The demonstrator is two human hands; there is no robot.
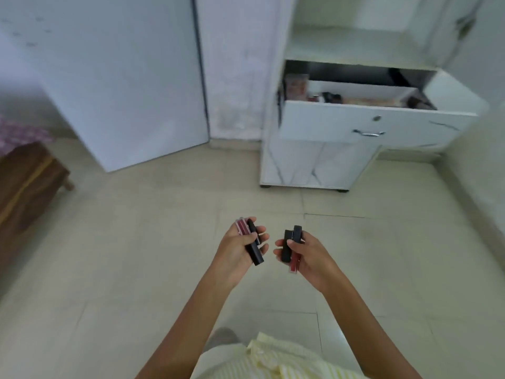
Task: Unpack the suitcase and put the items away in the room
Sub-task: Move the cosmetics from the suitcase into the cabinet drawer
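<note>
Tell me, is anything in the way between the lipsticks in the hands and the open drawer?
Nothing visible does. Only floor lies between the lipsticks in the left hand and right hand and the open drawer.

Glossy tiled floor (pixel 136 269), white laminate drawer (pixel 341 124) with shiny metal handle (pixel 368 133), dark wooden bench (pixel 27 181)

A pale tiled floor (pixel 136 269), white door (pixel 123 77), white cabinet (pixel 314 165) with drawer (pixel 355 121) pulled out, wooden bed frame (pixel 24 181) left.

No legible text — neither on tubes nor drawer — anywhere.
</note>
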